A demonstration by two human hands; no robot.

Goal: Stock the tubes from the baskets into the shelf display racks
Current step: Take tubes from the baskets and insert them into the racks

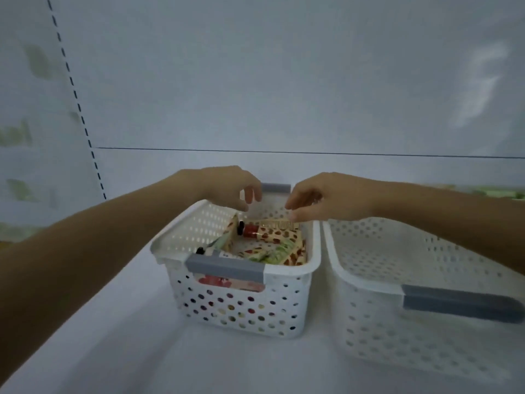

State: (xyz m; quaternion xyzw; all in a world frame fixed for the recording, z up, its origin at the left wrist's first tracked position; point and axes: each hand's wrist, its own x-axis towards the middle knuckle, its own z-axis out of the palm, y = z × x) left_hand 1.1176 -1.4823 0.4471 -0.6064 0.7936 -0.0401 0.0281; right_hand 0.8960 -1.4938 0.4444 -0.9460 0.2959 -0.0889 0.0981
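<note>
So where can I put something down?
Bare: inside the right basket, and the white surface left of and in front of the left basket. Crowded: that basket, tubes piled inside, left hand and right hand over its far end.

The right basket (369, 331) runs off the frame, and blurred green shapes (15, 135) may be stocked tubes.
</note>
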